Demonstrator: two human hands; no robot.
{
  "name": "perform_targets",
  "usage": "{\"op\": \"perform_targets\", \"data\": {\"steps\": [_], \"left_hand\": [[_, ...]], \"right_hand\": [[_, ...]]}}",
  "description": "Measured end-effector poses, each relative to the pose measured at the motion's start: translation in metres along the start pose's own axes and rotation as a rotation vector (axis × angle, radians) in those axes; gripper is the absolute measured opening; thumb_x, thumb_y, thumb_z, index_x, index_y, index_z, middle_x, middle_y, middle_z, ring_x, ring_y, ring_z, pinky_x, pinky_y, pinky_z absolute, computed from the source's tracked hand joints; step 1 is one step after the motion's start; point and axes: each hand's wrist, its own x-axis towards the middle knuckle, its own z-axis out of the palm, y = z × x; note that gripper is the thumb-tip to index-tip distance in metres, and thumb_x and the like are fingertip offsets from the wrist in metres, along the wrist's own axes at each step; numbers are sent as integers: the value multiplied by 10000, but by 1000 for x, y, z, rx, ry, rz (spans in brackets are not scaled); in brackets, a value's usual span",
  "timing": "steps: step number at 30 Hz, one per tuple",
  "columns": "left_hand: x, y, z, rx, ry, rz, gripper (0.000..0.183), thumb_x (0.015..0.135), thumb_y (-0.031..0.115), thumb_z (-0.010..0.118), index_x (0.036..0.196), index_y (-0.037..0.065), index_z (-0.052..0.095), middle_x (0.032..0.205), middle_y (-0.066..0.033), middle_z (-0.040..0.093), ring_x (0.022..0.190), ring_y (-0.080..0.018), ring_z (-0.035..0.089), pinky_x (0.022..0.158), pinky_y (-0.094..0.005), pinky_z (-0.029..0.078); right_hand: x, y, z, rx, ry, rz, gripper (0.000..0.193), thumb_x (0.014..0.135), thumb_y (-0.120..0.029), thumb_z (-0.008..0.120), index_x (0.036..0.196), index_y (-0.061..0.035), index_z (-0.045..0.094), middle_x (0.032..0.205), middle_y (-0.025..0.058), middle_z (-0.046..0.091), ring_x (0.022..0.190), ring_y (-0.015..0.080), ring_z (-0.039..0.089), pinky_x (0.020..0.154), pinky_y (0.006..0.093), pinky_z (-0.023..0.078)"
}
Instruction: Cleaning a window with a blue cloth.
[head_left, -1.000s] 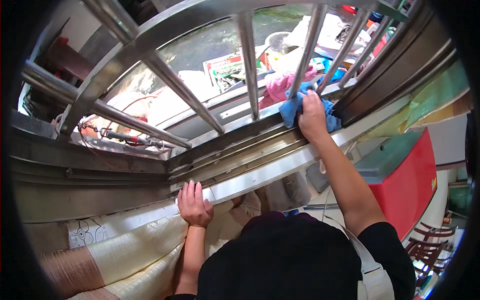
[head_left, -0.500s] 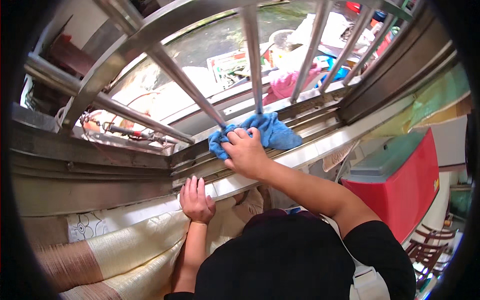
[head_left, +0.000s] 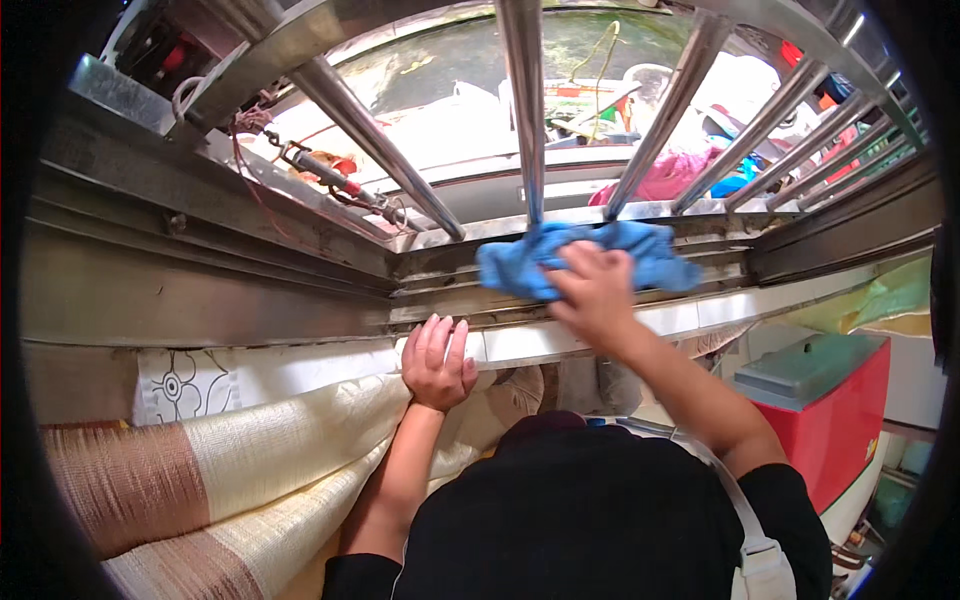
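A blue cloth [head_left: 520,265] lies bunched over the metal window track [head_left: 440,287], close to the foot of the upright bars. My right hand [head_left: 592,290], slightly blurred, is closed on the cloth from above and presses it against the track. On the white tiled sill [head_left: 525,342], my left hand [head_left: 437,368] rests with fingers stretched forward and nothing in it. Below that wrist hangs a cream and brown curtain [head_left: 290,430], partly against my left forearm.
Metal window bars [head_left: 525,110] rise in front of me. A dark window frame [head_left: 850,235] closes the right side. Beyond the bars are a pink cloth [head_left: 665,178] and assorted clutter. A red box with a grey lid [head_left: 840,420] stands at the right.
My right hand has slid the blue cloth to the right along the track. The view has shifted; my left hand stays on the sill.
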Motion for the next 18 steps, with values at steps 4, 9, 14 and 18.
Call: {"op": "perform_targets", "data": {"steps": [4, 9, 14, 18], "left_hand": [[-9, -5, 7, -80, 113, 40, 297, 862, 232, 537, 1108, 69, 571, 1092, -150, 541, 988, -383, 580, 829, -507, 482], [-16, -8, 6, -17, 130, 76, 275, 892, 272, 512, 1084, 76, 535, 1069, -147, 523, 963, -386, 567, 801, -502, 478], [-23, -13, 9, -80, 97, 54, 253, 869, 308, 548, 1037, 120, 566, 1026, -108, 521, 973, -344, 562, 813, -494, 484], [-24, -10, 13, -31, 105, 39, 231, 864, 322, 558, 1013, 148, 590, 1001, -65, 527, 939, -280, 568, 778, -447, 469]], "right_hand": [[51, -73, 67, 176, -26, -236, 398, 665, -282, 691, 1056, -221, 657, 1075, -23, 585, 1109, 173, 511, 813, 463, 340], [81, -82, 81, 343, -152, -340, 221, 788, -307, 611, 987, -271, 701, 1193, -11, 601, 1142, 166, 530, 821, 469, 378], [38, 17, 19, 329, -146, -355, 351, 561, -174, 735, 909, -140, 710, 1135, 76, 604, 1088, 276, 569, 825, 447, 462], [6, 42, -35, 41, -234, -271, 312, 593, -179, 729, 903, -145, 709, 1183, 16, 566, 1134, 230, 498, 795, 442, 356]]}}
